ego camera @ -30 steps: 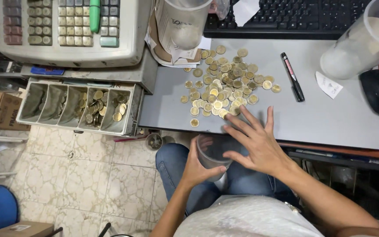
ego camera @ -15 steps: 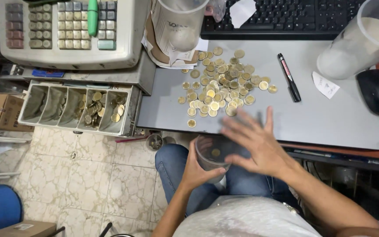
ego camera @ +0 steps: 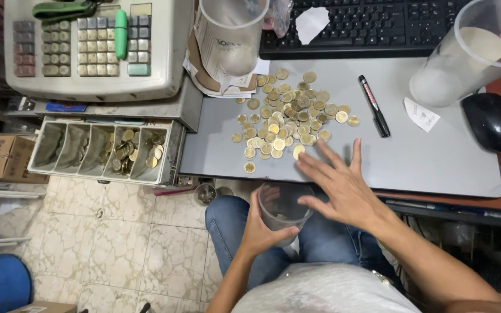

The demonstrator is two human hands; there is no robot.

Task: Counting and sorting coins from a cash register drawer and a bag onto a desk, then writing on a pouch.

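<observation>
Hold the clear cup (ego camera: 282, 206) in your left hand (ego camera: 262, 229) just below the counter (ego camera: 436, 156) edge. With your right hand (ego camera: 340, 185) spread flat and empty at frame centre, sweep the coins (ego camera: 285, 119) over the edge.

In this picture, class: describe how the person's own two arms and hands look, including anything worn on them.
Both forearms are bare, with no sleeves showing. The left hand and right hand wear no gloves, and no rings, watch or bracelet can be seen. Fingers are slim, with short, unpainted nails.
</observation>
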